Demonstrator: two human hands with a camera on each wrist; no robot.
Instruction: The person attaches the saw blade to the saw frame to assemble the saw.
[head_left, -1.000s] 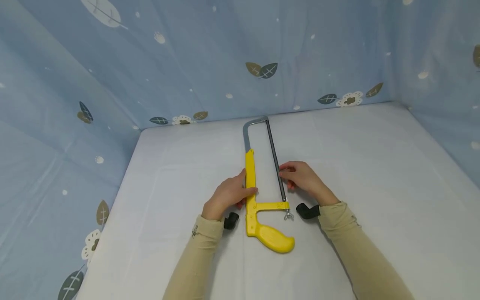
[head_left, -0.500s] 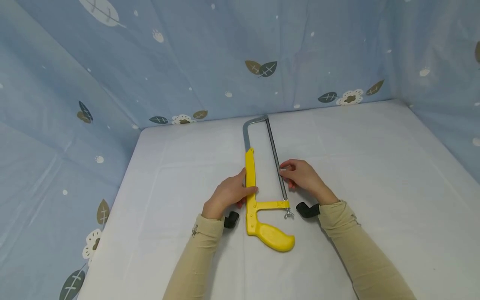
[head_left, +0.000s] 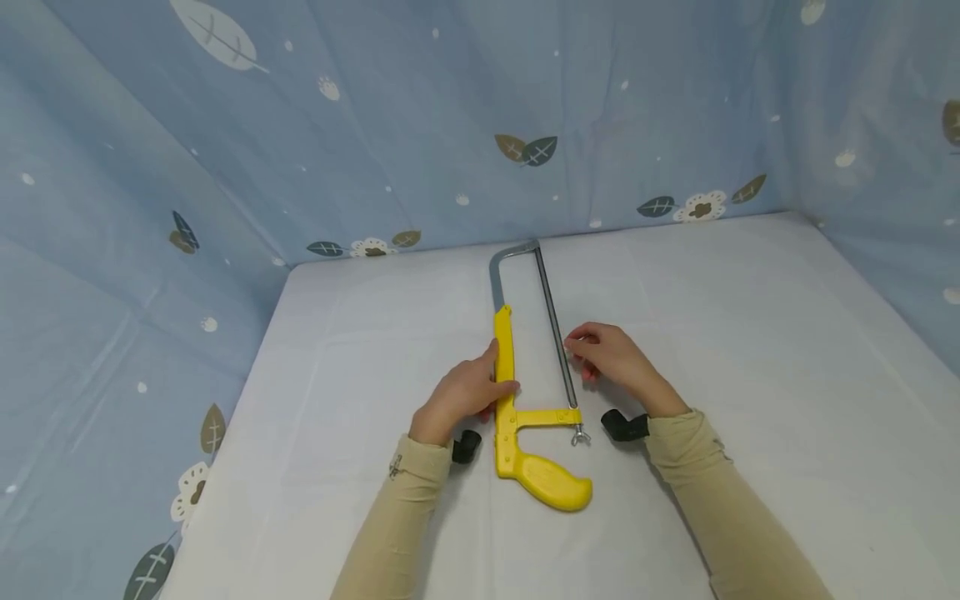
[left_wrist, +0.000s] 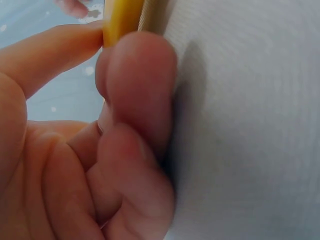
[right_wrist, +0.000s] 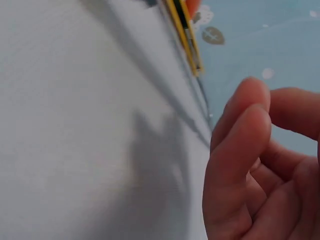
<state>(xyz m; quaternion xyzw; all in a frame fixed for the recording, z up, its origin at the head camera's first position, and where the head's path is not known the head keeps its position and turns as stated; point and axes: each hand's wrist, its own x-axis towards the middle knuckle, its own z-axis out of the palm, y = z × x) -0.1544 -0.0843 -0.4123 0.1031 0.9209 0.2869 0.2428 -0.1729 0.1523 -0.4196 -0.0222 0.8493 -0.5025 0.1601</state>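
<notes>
A hacksaw [head_left: 504, 358] with a yellow frame and handle lies flat on the white-covered table, its grey steel front bow pointing away from me. My left hand [head_left: 462, 390] grips the yellow frame bar, thumb on top and fingers along the outer side. In the left wrist view the bar [left_wrist: 122, 20] shows between thumb and fingertips. Along the saw's right side runs the dark blade [head_left: 557, 329], with a wing nut [head_left: 580, 435] at its near end. Just right of the blade is my right hand [head_left: 609, 354], fingers loosely bent and holding nothing; the right wrist view shows bare fingertips [right_wrist: 252, 122].
A white cloth covers the table [head_left: 735, 333]. Blue patterned fabric [head_left: 420, 100] hangs around its back and sides. Black wrist mounts [head_left: 624, 425] sit close to the table beside the saw's handle.
My right fingertips have come off the blade and moved slightly to the right. The left hand keeps its grip on the frame, and the hacksaw stays in place. The head view has tilted slightly.
</notes>
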